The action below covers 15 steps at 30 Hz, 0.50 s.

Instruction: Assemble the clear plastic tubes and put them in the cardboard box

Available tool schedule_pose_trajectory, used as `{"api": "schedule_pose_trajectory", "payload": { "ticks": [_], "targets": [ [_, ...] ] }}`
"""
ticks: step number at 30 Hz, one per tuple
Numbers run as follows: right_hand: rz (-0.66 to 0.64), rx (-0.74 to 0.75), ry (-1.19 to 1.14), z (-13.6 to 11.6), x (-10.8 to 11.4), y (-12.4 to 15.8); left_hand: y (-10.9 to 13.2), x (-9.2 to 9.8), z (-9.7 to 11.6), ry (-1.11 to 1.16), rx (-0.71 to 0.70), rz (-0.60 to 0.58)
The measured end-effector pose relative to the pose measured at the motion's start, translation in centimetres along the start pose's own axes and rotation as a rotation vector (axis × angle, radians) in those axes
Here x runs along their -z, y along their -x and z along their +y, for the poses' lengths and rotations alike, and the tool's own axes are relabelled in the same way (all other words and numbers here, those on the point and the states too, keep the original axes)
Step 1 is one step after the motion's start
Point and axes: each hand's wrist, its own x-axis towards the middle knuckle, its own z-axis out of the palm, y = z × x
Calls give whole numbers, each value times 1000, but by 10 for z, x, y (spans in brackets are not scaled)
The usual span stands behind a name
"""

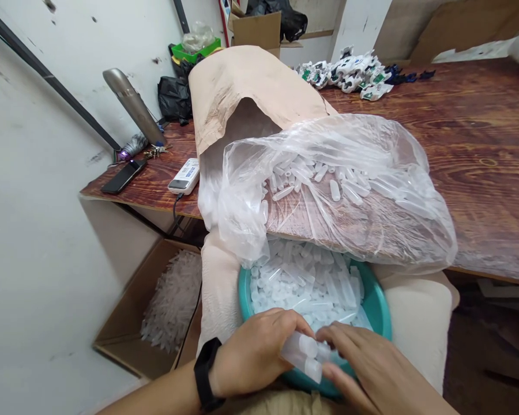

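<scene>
A teal basin full of small clear plastic tubes rests on my lap under the table edge. My left hand, with a black band on its wrist, is closed round a few clear tubes over the basin's near rim. My right hand meets it from the right, fingers pinched on the same tubes. Above the basin a clear plastic bag holding more tubes spills out of a brown paper sack lying on the wooden table.
An open cardboard box of tubes stands on the floor at left. On the table's left end lie a phone, a white power bank and a metal flask. Printed packets are piled at the back.
</scene>
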Motion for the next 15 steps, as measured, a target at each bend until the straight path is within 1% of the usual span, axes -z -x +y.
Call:
{"api": "schedule_pose_trajectory", "payload": {
  "ticks": [3,6,7,9,12,13,15],
  "targets": [
    [9,6,10,-2,-4,1,-1,-1,-1,-8,-1,-2],
    [-74,-73,-65,-3,-6,1,-3,0,0,-8,-27,-15],
    [-74,-83,-70,-3,-7,1,-4,0,0,-5,-36,-19],
    [-14,-40,-14,-3,-8,1,-5,1,1,1,-41,-23],
    [106,77,103,-2,-11,0,-6,0,1,-21,-56,-41],
    [116,87,107,-1,-12,0,-7,-1,0,-47,-75,-55],
    [78,48,69,2,-14,-2,-11,-1,-3,-121,-112,-81]
  ]
}}
